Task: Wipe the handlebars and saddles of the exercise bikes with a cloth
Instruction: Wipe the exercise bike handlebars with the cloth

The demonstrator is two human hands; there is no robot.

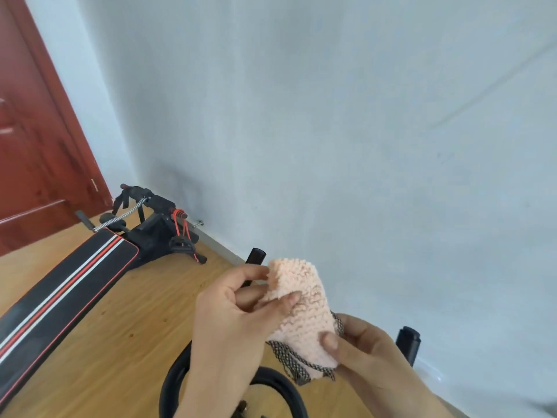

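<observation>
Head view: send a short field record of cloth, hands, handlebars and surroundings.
cloth: peach, fluffy, bunched, held up
left hand: pinches cloth's upper end
right hand: grips cloth's lower end, thumb on top
handlebars: two black ends visible, cloth appears clear of both
nearby: striped bench on wood floor, red door

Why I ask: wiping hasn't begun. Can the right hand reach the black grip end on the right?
Probably yes: the right hand sits just beside that grip, nothing between, though it holds the cloth.
</observation>
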